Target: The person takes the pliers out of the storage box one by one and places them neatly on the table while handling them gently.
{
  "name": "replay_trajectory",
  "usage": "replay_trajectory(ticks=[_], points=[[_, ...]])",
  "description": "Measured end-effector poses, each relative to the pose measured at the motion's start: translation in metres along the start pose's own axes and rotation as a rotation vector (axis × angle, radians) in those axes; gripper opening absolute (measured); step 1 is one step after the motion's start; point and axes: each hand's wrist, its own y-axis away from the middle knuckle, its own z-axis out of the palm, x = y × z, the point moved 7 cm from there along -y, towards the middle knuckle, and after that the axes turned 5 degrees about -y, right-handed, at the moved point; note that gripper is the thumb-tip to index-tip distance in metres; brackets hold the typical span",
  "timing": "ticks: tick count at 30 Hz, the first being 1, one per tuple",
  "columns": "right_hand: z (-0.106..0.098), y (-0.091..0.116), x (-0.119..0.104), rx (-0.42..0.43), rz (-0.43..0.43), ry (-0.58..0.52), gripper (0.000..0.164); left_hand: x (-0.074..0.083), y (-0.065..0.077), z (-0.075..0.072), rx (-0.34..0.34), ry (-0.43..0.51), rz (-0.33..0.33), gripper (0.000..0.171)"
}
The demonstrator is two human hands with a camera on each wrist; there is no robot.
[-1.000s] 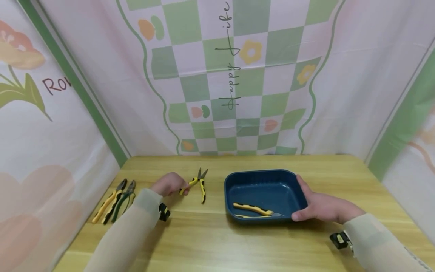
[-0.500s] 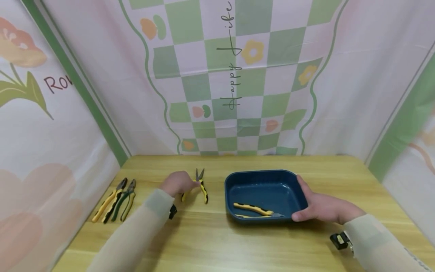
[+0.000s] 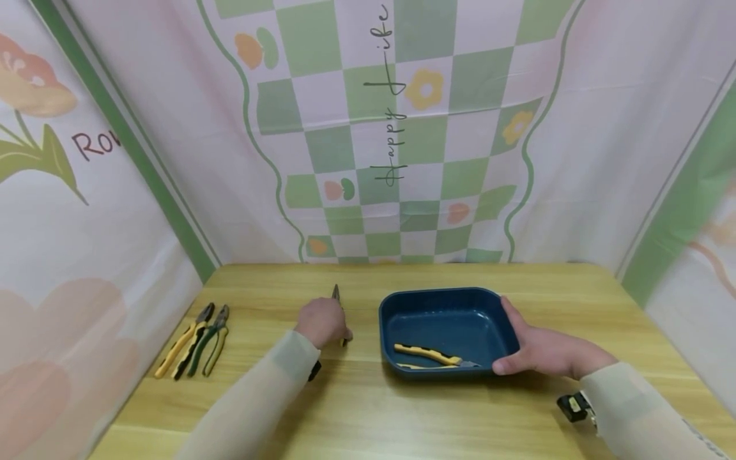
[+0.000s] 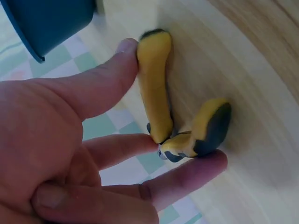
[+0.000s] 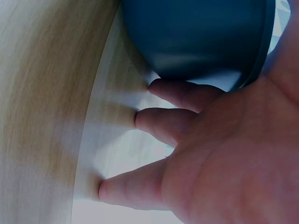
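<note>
My left hand (image 3: 322, 321) pinches a pair of needle-nose pliers (image 4: 155, 84) with yellow and black handles on the table. In the left wrist view the thumb lies along one handle and fingertips touch the other. From the head, the hand covers most of these pliers; the slim grey tip points to the back. My right hand (image 3: 546, 350) rests against the right end of a dark blue box (image 3: 454, 322), thumb at its front corner. The right wrist view has several of its fingers (image 5: 133, 186) spread and straight beside the box. Another yellow-handled pair of pliers (image 3: 428, 352) lies inside the box.
At the left of the wooden table (image 3: 368, 409) lie yellow-and-black pliers (image 3: 184, 345) and green-handled pliers (image 3: 211, 338), side by side. Printed fabric (image 3: 425, 147) hangs behind the table and along both sides.
The left hand has shifted right, from the left handle to around both handles, and the spread pliers have been drawn closer together. The right hand and box have stayed put.
</note>
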Motion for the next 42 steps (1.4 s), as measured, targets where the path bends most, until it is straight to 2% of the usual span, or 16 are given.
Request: replay_trajectory(ticks=[7,14,18,23,28,35,42], points=[[0.0,0.001,-0.001,0.008,-0.013,0.021,0.129,-0.001,0.0,0.002,0.009,0.048,0.031,0.036],[0.001,0.001,0.001,0.013,-0.005,0.016,0.129,-0.008,0.005,0.002,-0.015,0.013,-0.023,0.036],[0.0,0.0,0.002,0.015,-0.001,0.013,0.129,-0.017,0.01,0.005,-0.027,0.003,-0.048,0.036],[0.0,0.001,0.001,0.023,0.0,0.018,0.13,-0.038,0.015,0.012,-0.04,0.018,-0.096,0.035],[0.001,0.002,0.0,0.022,-0.007,0.015,0.129,-0.063,0.027,0.017,-0.075,0.021,-0.165,0.034],[0.001,0.002,0.002,0.019,-0.002,0.011,0.129,-0.097,0.045,0.019,-0.104,-0.021,-0.204,0.028],[0.001,0.002,0.001,0.019,-0.002,0.011,0.129,-0.125,0.053,0.022,-0.117,-0.035,-0.25,0.014]])
